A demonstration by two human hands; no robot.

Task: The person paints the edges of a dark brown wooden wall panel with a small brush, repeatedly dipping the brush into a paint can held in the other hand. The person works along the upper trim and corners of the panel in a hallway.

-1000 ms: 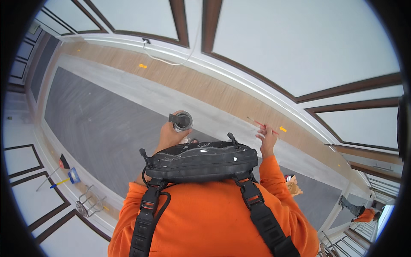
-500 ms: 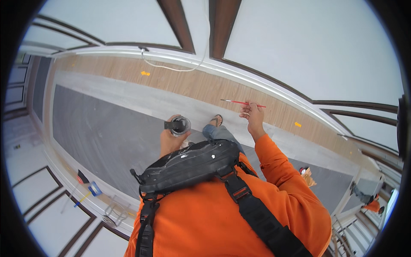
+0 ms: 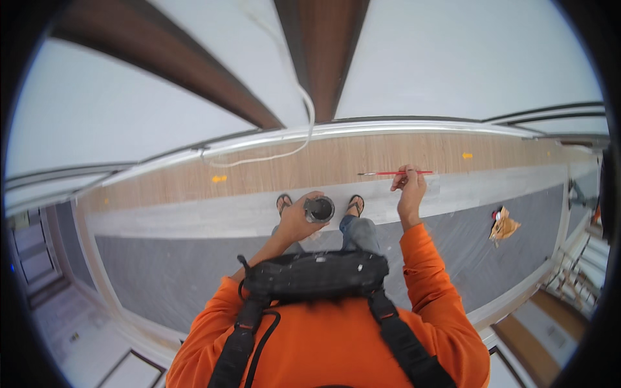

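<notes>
My left hand [image 3: 292, 223] is wrapped around a small open cup [image 3: 328, 218] with a dark inside, held above my feet. A dark flat piece at the cup's left rim is too unclear to name. To the right, my right hand [image 3: 411, 194] pinches a thin paintbrush [image 3: 388, 173] by its red handle. The brush lies nearly level, its tip pointing left, apart from both the cup and the wall.
Ahead rises a white wall with dark brown trim [image 3: 323, 58]; a white cable [image 3: 309, 113] hangs from it. Yellow arrows [image 3: 220, 179] mark the wood-look floor strip [image 3: 362, 152]. Crumpled brown paper [image 3: 504, 226] lies on the grey floor [image 3: 181, 271] at right.
My view has turned, and the wall trim looms larger. Both feet now show side by side. The cup and brush have shifted rightward in the picture, still in the same hands.
</notes>
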